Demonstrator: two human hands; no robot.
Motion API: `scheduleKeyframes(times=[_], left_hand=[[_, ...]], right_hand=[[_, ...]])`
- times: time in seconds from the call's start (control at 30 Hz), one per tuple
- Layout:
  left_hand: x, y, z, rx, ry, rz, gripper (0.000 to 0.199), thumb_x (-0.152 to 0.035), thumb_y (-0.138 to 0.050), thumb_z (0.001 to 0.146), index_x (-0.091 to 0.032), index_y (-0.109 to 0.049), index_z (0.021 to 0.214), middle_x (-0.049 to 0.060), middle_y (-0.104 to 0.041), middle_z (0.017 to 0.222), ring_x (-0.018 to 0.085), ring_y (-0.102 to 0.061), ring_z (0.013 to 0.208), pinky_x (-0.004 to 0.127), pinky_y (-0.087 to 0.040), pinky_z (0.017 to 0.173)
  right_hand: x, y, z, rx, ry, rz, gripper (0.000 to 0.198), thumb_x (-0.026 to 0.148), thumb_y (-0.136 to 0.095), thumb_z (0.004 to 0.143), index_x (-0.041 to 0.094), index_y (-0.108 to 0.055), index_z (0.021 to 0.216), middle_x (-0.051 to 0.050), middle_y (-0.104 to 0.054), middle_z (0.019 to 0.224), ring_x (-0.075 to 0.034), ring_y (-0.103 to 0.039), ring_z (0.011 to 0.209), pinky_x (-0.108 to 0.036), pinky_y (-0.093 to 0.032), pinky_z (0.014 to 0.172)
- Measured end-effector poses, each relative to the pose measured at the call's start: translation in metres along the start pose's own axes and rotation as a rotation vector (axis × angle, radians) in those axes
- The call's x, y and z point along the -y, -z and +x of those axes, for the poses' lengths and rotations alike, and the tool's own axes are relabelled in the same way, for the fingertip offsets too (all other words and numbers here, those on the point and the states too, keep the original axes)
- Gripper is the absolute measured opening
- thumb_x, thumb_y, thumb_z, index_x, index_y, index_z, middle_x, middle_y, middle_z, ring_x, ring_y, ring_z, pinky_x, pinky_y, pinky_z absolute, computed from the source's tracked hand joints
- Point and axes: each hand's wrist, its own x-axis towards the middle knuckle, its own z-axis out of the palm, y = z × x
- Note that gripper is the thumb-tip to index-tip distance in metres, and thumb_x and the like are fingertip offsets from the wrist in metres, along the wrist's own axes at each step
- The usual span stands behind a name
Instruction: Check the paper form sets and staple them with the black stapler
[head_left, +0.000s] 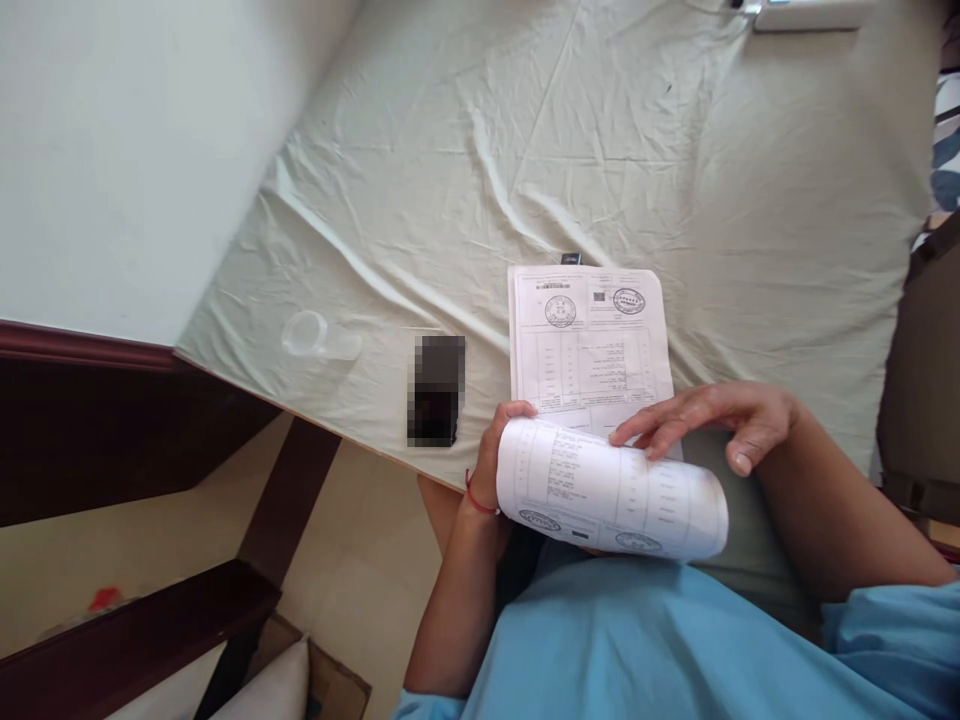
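A stack of printed papers (589,370) with round and oval stamps lies on the cloth before me. Its upper sheets (600,485) are curled over toward my body, with print and stamps on the side that shows. My left hand (496,440) grips the left edge of the curled sheets, the thumb lying at the fold; the rest of its fingers are hidden behind the paper. My right hand (720,425) is spread over the right side, its fingertips touching the curled sheets near the fold and its thumb apart.
A pale green wrinkled cloth (600,130) covers the table. Left of the papers lie a pixelated dark object (436,392) and a clear plastic container (319,335). A small black item (571,259) peeks out behind the stack. A white device (814,14) sits at the far edge.
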Motion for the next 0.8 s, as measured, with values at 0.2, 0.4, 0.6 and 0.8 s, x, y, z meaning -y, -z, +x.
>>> scheduleKeyframes(times=[0.2,0.4,0.6,0.8], left_hand=[[-0.023,-0.002,0.0,-0.036,-0.053,0.057,0.024,-0.042,-0.063,0.08,-0.024,-0.068,0.095,0.001,-0.067,0.093,0.022,-0.058,0.089,0.036,-0.053,0.088],[-0.029,-0.001,0.002,-0.033,-0.076,0.091,0.019,-0.041,-0.063,0.078,-0.024,-0.067,0.086,0.001,-0.064,0.083,0.021,-0.054,0.081,0.035,-0.05,0.077],[-0.027,-0.002,0.001,-0.072,-0.024,0.028,0.014,-0.037,-0.069,0.074,-0.024,-0.069,0.081,0.0,-0.065,0.081,0.02,-0.056,0.079,0.034,-0.052,0.075],[-0.028,-0.002,0.001,-0.086,0.025,0.031,0.02,-0.045,-0.07,0.078,-0.025,-0.067,0.08,0.002,-0.064,0.079,0.022,-0.057,0.078,0.036,-0.053,0.074]], right_hand=[[-0.001,0.001,0.003,0.074,-0.014,0.06,0.072,0.049,-0.078,0.092,0.026,-0.06,0.158,-0.017,-0.049,0.168,-0.035,-0.054,0.151,-0.05,-0.042,0.123],[-0.004,-0.005,-0.005,-0.137,-0.059,0.068,0.059,0.048,-0.07,0.101,0.024,-0.063,0.155,-0.017,-0.058,0.161,-0.031,-0.059,0.147,-0.046,-0.048,0.12],[-0.013,-0.016,-0.006,-0.693,-0.208,0.188,0.063,0.044,-0.069,0.102,0.035,-0.051,0.162,-0.01,-0.039,0.176,-0.027,-0.06,0.146,-0.039,-0.057,0.112],[-0.014,-0.017,0.002,-0.935,-0.224,0.243,0.056,0.044,-0.071,0.101,0.036,-0.059,0.155,-0.007,-0.039,0.176,-0.027,-0.067,0.137,-0.039,-0.063,0.106]])
